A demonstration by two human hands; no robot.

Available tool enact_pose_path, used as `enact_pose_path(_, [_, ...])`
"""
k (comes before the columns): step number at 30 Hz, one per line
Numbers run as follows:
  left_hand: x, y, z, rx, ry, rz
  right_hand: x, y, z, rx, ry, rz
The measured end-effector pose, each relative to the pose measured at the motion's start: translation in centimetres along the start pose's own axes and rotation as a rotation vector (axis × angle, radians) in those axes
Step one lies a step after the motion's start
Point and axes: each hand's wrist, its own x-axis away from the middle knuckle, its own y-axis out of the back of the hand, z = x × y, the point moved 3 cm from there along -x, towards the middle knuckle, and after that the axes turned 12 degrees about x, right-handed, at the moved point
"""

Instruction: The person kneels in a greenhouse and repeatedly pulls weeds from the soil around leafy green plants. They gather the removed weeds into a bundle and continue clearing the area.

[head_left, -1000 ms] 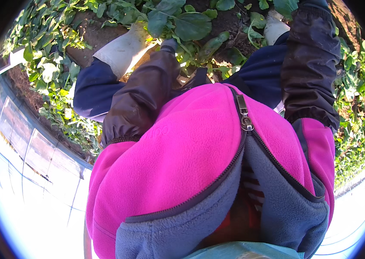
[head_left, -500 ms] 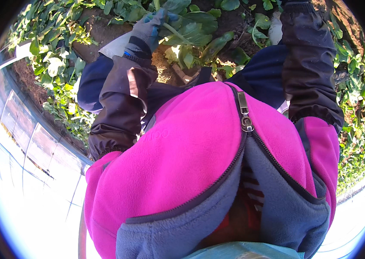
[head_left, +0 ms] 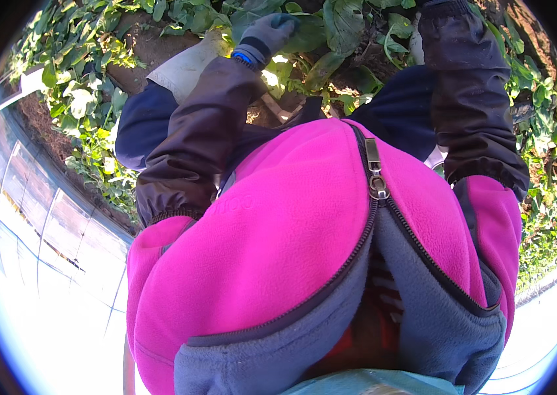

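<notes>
Grey-gloved left hand [head_left: 270,34] closed among leaves [head_left: 331,26], right hand hidden (grip unknowable), crowded plants.

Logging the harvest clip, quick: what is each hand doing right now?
Left hand: gloved, fingers curled among green leaves; whether it grips one cannot be told.
Right hand: not in view, past the top edge.

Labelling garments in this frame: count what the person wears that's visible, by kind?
Grey work glove, on the left hand among the green leaves: 1
White boots: 2, the second mostly hidden
Dark oversleeves: 2, the other
Pink fleece jacket: 1
Total: 6
</notes>
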Motion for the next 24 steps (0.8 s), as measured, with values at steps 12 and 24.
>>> enact_pose_path(12, [-3.6, -7.6, 16.9, -0.972, -0.115, 0.163, 0.7, 2.4, 2.2, 0.340, -0.232, -0.293])
enact_pose_path(24, [-1.7, -9.5, 12.7, -1.196, -0.108, 0.521, 2.2, 2.8, 2.8, 0.556, 0.013, -0.262])
